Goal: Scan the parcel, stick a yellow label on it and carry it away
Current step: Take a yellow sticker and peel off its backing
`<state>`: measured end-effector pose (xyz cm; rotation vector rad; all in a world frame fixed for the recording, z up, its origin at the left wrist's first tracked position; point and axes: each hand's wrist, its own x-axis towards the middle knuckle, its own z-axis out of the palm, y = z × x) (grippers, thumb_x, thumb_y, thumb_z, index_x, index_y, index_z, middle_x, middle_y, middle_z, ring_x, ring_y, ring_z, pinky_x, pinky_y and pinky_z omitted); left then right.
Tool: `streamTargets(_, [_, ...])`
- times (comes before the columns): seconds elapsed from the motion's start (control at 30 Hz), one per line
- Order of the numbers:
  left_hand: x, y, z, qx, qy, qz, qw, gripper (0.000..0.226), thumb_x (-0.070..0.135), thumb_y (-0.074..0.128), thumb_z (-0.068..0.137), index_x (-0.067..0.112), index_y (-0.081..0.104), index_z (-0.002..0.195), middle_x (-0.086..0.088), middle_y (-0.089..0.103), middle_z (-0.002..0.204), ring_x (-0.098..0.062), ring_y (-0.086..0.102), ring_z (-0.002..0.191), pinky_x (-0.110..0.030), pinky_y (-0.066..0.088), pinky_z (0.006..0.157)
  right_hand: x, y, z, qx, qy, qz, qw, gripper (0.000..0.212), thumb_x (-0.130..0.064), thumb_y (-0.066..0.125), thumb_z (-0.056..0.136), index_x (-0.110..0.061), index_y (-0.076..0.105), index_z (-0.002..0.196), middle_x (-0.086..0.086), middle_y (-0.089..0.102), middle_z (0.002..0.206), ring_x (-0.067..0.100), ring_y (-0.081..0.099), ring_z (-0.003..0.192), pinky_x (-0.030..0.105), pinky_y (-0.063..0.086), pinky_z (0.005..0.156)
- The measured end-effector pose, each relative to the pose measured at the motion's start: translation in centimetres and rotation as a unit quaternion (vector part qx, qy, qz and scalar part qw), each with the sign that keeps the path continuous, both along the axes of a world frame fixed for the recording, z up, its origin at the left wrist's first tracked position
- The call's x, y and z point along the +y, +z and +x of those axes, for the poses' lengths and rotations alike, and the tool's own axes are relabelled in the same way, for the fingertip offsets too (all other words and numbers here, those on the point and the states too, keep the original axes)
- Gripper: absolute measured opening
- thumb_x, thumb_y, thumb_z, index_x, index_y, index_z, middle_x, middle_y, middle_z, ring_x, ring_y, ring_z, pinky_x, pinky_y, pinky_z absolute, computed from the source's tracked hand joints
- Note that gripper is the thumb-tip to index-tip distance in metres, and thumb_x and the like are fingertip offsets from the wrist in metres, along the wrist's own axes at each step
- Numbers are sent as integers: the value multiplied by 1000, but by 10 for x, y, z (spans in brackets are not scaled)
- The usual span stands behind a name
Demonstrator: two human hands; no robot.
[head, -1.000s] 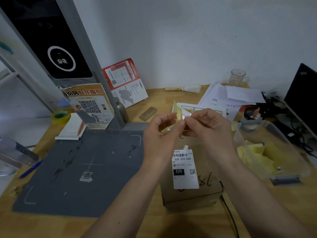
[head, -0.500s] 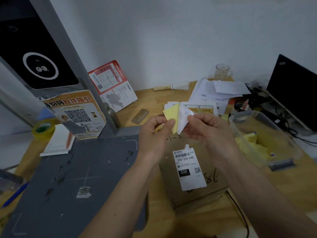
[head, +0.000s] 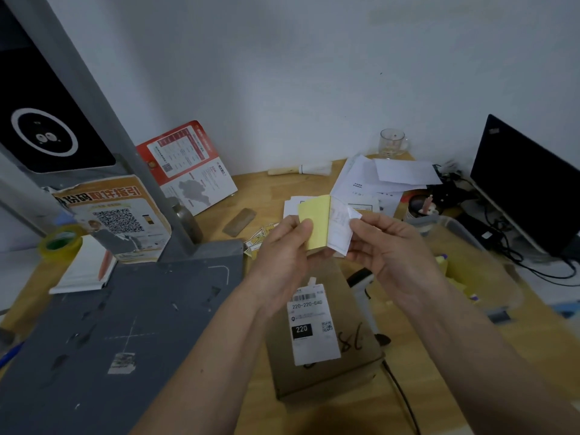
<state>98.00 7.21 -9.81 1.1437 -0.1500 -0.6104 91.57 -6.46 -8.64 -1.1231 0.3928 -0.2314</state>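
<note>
Head view shows the left hand (head: 287,246) pinching the yellow label (head: 314,221), which has opened much wider from its white backing (head: 340,229) than a second ago, while the right hand (head: 387,246) pinches that backing and peels it away. The peel looks nearly done, so sticking probably comes next. Both hands are raised close together above the cardboard parcel (head: 326,350), which lies on the tabletop (head: 470,372) just below and between the forearms, white shipping label (head: 310,324) up.

This looks like a parcel pickup station: a scanning stand (head: 56,133) with a camera rises over a grey mat (head: 94,340), a QR-code pickup poster (head: 116,215) leans beside it, and a labelled cardboard parcel (head: 323,350) lies on the wooden desk (head: 251,196).
</note>
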Motion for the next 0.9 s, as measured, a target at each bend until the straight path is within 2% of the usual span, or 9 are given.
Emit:
streamTargets(0.1, [-23,-1,-1,21,23,16,999,12,9,40,100,3,51,99,-26,57,125,-40,55,116,-48,47,98,-26,0,-3,10,-33,-7,999,10,-3,65,83,-10,67,76,8,72,70,18,66,60,24,54,51])
streamTargets(0.2, [-48,-4,2,38,64,36,997,19,9,42,100,7,51,83,-27,54,128,-38,56,116,-42,54,88,-54,-3,-5,25,-57,3,998,8,-2,68,81,-9,66,76,14,73,82,23,66,69,24,55,53])
streamTargets(0.33, [-82,-12,8,54,89,47,993,15,10,41,100,3,54,99,-25,54,128,-34,60,106,-35,57,75,-91,-12,-11,30,-67,9,997,8,-1,66,81,-7,66,77,17,70,86,21,62,67,22,53,51])
streamTargets(0.5, [-123,-21,10,116,102,3,988,16,10,44,99,-1,51,109,-20,60,110,-30,66,85,-34,62,67,-134,-22,-20,32,-83,5,996,9,-2,67,80,-9,68,74,12,71,76,20,61,65,23,55,55])
streamTargets(0.67, [-156,-29,5,202,96,-61,973,16,8,41,100,-2,52,105,-20,66,99,-29,67,83,-38,61,68,-171,-34,-28,51,-102,14,993,5,-3,68,80,-5,67,83,14,69,82,21,61,67,25,56,58])
streamTargets(0.8, [-177,-34,1,302,107,-145,936,18,5,38,100,-3,47,114,-26,64,101,-37,65,86,-46,59,68,-194,-35,-35,46,-134,26,990,6,-2,67,82,-7,65,80,6,71,67,16,62,59,23,54,53])
streamTargets(0.9, [-193,-46,2,311,138,-100,935,22,5,40,100,-2,45,120,-24,60,107,-36,63,85,-47,59,72,-209,-34,-40,30,-169,33,985,12,-3,66,84,-10,63,74,1,69,59,13,60,53,22,53,50])
